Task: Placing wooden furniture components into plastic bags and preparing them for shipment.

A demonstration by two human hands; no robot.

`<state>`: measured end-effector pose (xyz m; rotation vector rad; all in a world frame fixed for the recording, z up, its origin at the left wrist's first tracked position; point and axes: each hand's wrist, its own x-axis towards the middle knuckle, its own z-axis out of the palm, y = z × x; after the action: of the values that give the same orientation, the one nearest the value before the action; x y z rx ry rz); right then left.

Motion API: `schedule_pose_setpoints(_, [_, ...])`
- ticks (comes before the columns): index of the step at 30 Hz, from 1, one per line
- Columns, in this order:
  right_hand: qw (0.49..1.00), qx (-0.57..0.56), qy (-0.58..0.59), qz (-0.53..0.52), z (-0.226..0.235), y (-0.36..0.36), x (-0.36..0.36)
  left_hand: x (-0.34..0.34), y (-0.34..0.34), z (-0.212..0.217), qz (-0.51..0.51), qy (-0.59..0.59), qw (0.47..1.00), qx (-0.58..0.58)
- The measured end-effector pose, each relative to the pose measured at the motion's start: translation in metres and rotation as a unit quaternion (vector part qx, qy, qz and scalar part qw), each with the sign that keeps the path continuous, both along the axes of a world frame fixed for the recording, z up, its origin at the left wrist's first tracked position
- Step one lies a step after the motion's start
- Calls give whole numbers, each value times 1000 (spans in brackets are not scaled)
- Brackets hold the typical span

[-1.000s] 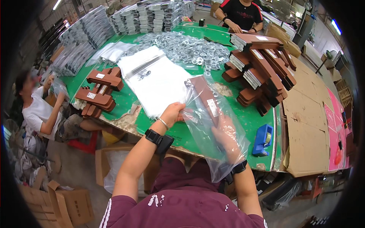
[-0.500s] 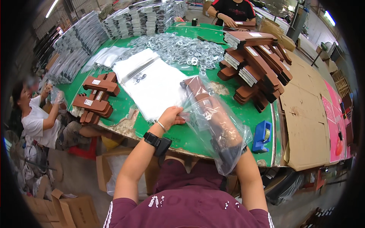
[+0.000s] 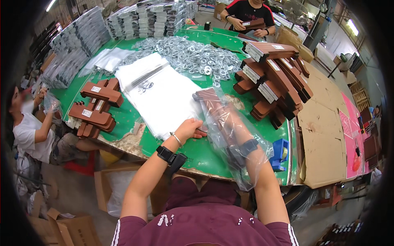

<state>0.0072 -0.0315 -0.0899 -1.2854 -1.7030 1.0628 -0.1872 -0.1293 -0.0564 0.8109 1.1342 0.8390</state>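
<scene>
Bag (image 3: pixel 241 143) in pinch of left fingers (image 3: pixel 199 124), brown piece (image 3: pixel 215 116) inside along right fingers (image 3: pixel 231 113), grip unclear.

The bagged piece (image 3: pixel 214 110) is brown, the tabletop (image 3: pixel 195 158) green.

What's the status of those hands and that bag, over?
Left hand pinching edge of clear bag. Right hand inside it, along brown piece. Blue tape dispenser close by, right side.
</scene>
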Motion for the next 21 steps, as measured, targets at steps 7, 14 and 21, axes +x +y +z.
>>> schedule_pose_setpoints(7, [993, 61, -99, -38, -36, 29, 9, 2, 6, -2, -13, -5, 1000, 6])
schedule_pose_setpoints(14, [967, 230, -94, -52, 5, -6, -5, -5, 4, -12, -12, 9, 1000, 15])
schedule_pose_setpoints(21, [991, 124, 22, -33, 12, 6, 4, 9, 8, 4, -15, 40, 999, 1])
